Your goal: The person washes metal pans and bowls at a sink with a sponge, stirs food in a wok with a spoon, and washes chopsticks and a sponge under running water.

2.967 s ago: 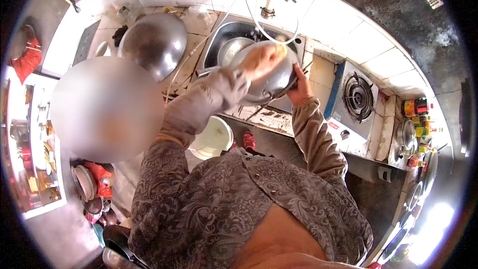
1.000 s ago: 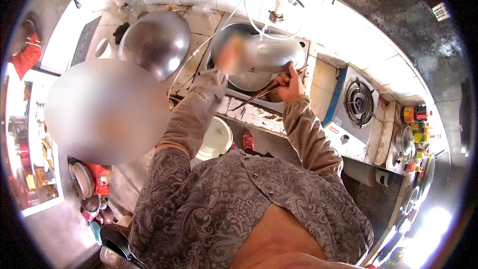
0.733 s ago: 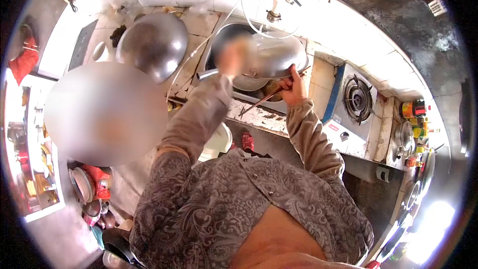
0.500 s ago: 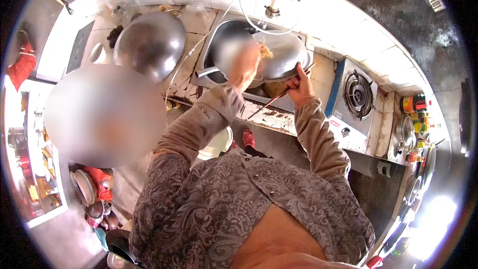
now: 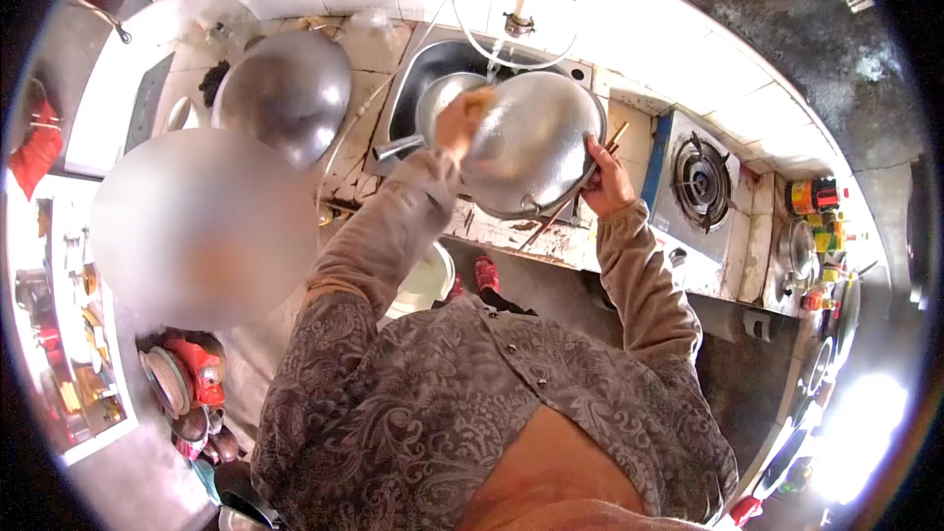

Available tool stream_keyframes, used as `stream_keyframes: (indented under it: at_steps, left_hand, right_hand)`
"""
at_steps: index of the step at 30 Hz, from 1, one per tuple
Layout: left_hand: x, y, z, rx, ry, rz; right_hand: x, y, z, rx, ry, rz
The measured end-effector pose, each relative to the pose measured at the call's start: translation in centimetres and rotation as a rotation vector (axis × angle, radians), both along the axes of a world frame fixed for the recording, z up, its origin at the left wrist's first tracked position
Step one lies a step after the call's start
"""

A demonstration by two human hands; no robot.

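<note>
My right hand (image 5: 608, 180) is closed on the rim of a round silvery metal pan (image 5: 536, 143), with thin brown sticks (image 5: 617, 133), seemingly chopsticks, caught in the same grip. The pan is tilted over the sink's front edge, and a small loop handle shows on its near rim. At the pan's left side, my left hand (image 5: 455, 128) is blurred by motion, its fingers closed around a tan scrubber (image 5: 481, 97) that is hard to make out. Behind that hand, a second metal vessel (image 5: 438, 98) sits in the sink (image 5: 401, 98), its handle sticking out to the left.
Water runs from a wall tap (image 5: 521, 20) with a white hose (image 5: 462, 20). A large upturned wok (image 5: 285, 93) lies on the counter to the left. On the right is a gas stove (image 5: 700, 177). A pale bucket (image 5: 428, 285) stands on the floor below.
The pan has been raised and tipped toward me, showing more of its round face. My left hand has shifted left and slightly down, uncovering part of the vessel in the sink.
</note>
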State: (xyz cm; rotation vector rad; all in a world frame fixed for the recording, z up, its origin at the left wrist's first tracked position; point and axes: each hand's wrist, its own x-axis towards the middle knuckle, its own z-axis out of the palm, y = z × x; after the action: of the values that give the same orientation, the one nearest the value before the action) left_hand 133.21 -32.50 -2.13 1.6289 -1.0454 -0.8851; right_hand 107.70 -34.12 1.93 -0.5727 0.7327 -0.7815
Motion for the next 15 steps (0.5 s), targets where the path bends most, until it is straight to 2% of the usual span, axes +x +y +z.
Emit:
stream_keyframes:
  at_steps: [2, 3, 4, 6, 7, 8, 10, 11, 14, 15]
  left_hand:
    - [1.7, -3.5, -6.6, 0.391, -0.091, 0.377]
    - [3.5, -3.8, -7.5, 0.459, -0.049, 0.432]
    - [4.5, -3.2, -6.7, 0.415, -0.010, 0.363]
    - [5.5, -3.0, -4.5, 0.211, 0.170, 0.076]
    - [5.2, -3.4, -2.3, 0.128, 0.255, -0.069]
    - [4.1, -3.5, 1.5, 0.063, 0.320, -0.204]
    - [2.0, -3.7, 6.1, -0.001, 0.243, -0.286]
    - [1.8, -3.8, 5.7, -0.038, -0.093, -0.219]
    - [5.3, -4.6, -1.6, 0.026, 0.301, -0.293]
    - [4.2, -2.2, 1.9, 0.060, 0.384, -0.271]
  right_hand:
    - [0.1, 0.6, 1.2, 0.006, -0.010, -0.007]
    - [-0.4, 0.6, 1.0, 0.034, -0.026, 0.033]
    - [-0.3, 0.6, 1.1, 0.031, -0.018, 0.034]
    - [-0.2, 0.5, 1.6, 0.022, -0.001, 0.036]
    - [-0.4, -0.3, 0.7, 0.063, 0.080, -0.011]
    - [-0.2, -0.7, 0.7, 0.041, 0.044, 0.039]
    - [0.0, -1.0, 1.0, 0.002, -0.035, 0.129]
    - [0.3, -1.0, 1.4, -0.001, -0.051, 0.139]
    - [0.6, -1.2, 2.0, -0.003, -0.006, 0.112]
    - [0.8, -1.4, 2.2, -0.008, 0.006, 0.110]
